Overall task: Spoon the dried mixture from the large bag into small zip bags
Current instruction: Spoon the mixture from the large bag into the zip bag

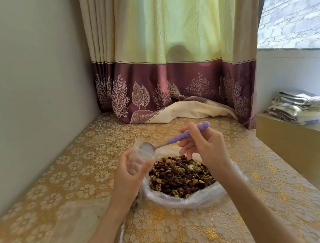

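A purple-handled spoon (pixel 174 139) is pinched in the curled fingers of the right hand (pixel 205 146), its metal bowl set in the mouth of a small clear zip bag (pixel 137 157). That bag is gripped by the left hand (pixel 129 179), thumb and fingers curled round it, just left of the large bag (pixel 190 197). The large bag lies open on the gold floral tablecloth (pixel 83 175), filled with a dark dried mixture (pixel 180 177). A curtain (pixel 170 63) hangs at the far side; folded cloths (pixel 303 106) are stacked at the right.
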The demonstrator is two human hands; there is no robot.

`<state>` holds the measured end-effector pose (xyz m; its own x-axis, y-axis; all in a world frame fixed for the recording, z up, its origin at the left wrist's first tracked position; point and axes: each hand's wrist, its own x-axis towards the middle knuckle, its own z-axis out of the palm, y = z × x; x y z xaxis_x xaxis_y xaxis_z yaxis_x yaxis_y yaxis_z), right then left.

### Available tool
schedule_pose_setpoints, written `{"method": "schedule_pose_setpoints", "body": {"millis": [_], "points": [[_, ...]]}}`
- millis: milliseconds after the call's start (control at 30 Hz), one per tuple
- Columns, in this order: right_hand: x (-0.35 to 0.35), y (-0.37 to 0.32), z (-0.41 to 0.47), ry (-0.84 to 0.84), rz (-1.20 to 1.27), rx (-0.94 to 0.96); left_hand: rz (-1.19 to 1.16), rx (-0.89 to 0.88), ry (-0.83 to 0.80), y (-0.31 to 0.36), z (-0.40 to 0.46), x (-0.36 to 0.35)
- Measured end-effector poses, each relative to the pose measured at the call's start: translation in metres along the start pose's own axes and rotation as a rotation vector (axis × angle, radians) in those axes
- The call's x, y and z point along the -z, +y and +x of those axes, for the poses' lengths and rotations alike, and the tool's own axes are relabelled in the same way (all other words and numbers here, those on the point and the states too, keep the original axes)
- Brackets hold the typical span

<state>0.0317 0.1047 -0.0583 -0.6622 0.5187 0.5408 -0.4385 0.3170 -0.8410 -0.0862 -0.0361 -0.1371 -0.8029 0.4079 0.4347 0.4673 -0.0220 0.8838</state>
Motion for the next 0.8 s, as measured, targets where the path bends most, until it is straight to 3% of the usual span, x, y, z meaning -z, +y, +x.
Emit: {"method": "schedule_pose_setpoints", "body": {"millis": [200,367,800], "points": [[0.036,0.008,0.007,0.238,0.043,-0.043,-0.042,-0.019,0.002,0.001,0.000,0.001],[0.078,0.033,0.003,0.368,-0.155,-0.075,-0.004,-0.018,0.001,0.001,-0.002,-0.001],[0.107,0.055,-0.003,0.370,-0.524,-0.108,-0.018,-0.008,-0.020,0.005,-0.005,-0.003]]}}
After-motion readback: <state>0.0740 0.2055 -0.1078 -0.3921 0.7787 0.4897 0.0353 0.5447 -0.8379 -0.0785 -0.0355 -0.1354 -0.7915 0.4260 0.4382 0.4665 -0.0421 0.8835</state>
